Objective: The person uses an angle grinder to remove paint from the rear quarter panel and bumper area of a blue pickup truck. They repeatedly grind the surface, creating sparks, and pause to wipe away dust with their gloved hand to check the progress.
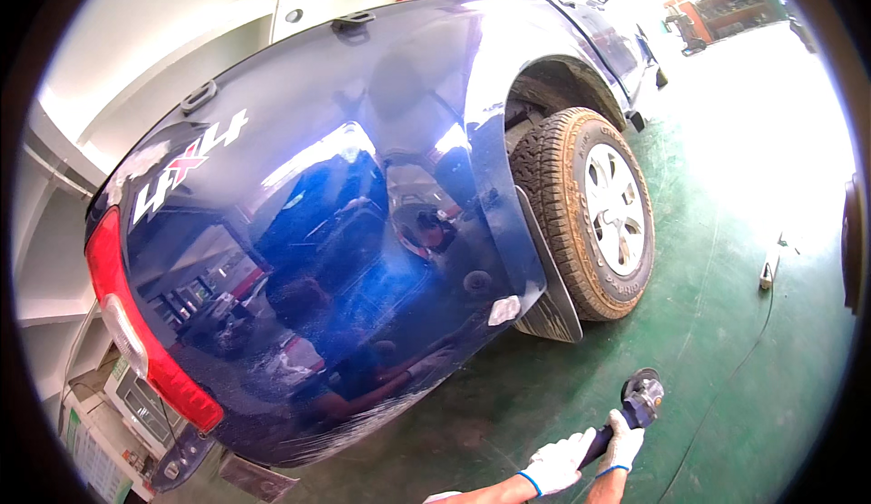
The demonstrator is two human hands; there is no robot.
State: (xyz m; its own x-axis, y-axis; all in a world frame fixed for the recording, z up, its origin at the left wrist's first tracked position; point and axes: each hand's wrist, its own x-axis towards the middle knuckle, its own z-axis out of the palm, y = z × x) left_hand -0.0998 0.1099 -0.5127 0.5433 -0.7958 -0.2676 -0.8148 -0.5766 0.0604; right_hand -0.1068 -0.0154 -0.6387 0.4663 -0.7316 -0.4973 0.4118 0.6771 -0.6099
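Two white gloves with blue cuffs cover my hands at the lower right. My left hand is closed round the rear of the dark body of an angle grinder. Closer to the tool's head, my right hand grips it too. The grinder points up and away from me, its round disc end above the green floor and apart from the truck. Left of it is the dark blue rear side panel of a pickup truck. Pale scrapes run along the panel's lower edge, and a bare whitish patch shows near the wheel arch.
A muddy wheel with a silver rim stands beyond the panel, a mud flap behind it. The red tail light is at the left. A cable runs over the floor from a power strip. Shelves stand far right.
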